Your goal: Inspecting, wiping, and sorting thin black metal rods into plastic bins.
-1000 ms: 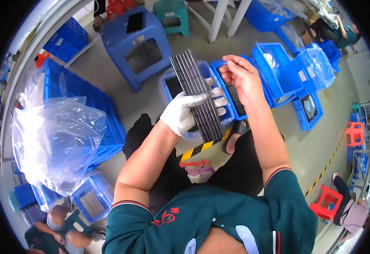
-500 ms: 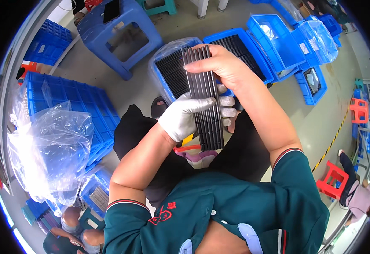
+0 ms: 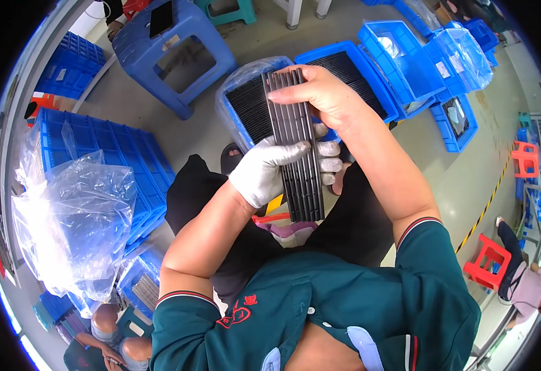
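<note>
A bundle of slim black rods (image 3: 296,127), laid side by side, is held between my two hands over my lap. My left hand (image 3: 264,170), in a white glove, wraps the middle of the bundle, thumb across the top and fingertips showing at its right side. Bare, my right hand (image 3: 320,93) grips the far end, its thumb lying across the rods and its other fingers mostly hidden behind them. Just beyond the bundle stands a blue crate (image 3: 249,105) lined with clear plastic and filled with similar black rods.
Another blue crate (image 3: 351,71) of black rods stands beside it, with more blue crates (image 3: 400,59) at the right. A blue stool (image 3: 177,37) carrying a phone (image 3: 161,20) is far left. Stacked crates (image 3: 106,154) and clear plastic sheeting (image 3: 75,222) flank my left side. Another person (image 3: 106,334) sits lower left.
The bundle and both hands have shifted very slightly left, and the bundle has turned a little. Both hands keep their grip on it.
</note>
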Tool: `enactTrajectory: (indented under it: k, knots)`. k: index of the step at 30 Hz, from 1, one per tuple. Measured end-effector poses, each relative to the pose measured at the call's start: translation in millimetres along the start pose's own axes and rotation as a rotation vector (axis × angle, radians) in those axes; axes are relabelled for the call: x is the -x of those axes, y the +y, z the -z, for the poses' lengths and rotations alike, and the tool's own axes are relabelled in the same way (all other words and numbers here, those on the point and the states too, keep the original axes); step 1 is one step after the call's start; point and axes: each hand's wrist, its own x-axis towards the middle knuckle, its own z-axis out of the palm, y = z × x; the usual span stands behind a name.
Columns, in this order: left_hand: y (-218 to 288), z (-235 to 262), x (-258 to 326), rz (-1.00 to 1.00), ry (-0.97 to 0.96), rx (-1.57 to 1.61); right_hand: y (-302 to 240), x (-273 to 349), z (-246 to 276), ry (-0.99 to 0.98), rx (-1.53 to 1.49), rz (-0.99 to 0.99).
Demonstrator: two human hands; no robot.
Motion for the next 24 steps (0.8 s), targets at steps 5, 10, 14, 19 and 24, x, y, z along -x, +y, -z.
enactTrajectory:
  k: [5,10,14,19,24]
  knots:
    - [-0.6,3.6,-2.9,-0.032,0.025,-0.005,-5.6,3.0,1.3,-0.002,0.012,-0.003]
    - [1.8,1.3,-1.9,-0.012,0.036,-0.052,-8.1,6.9,4.2,-0.014,0.067,0.032]
    - [0.9,3.6,-2.3,-0.016,0.029,-0.086,-6.4,5.5,5.5,-0.006,0.121,0.056]
    - [1.9,0.9,-1.3,-0.011,0.034,-0.069,-5.1,6.0,3.7,0.029,0.142,0.077]
    - [2.9,4.1,0.2,-0.015,0.018,-0.084,-9.9,7.5,3.7,0.051,0.1,0.032]
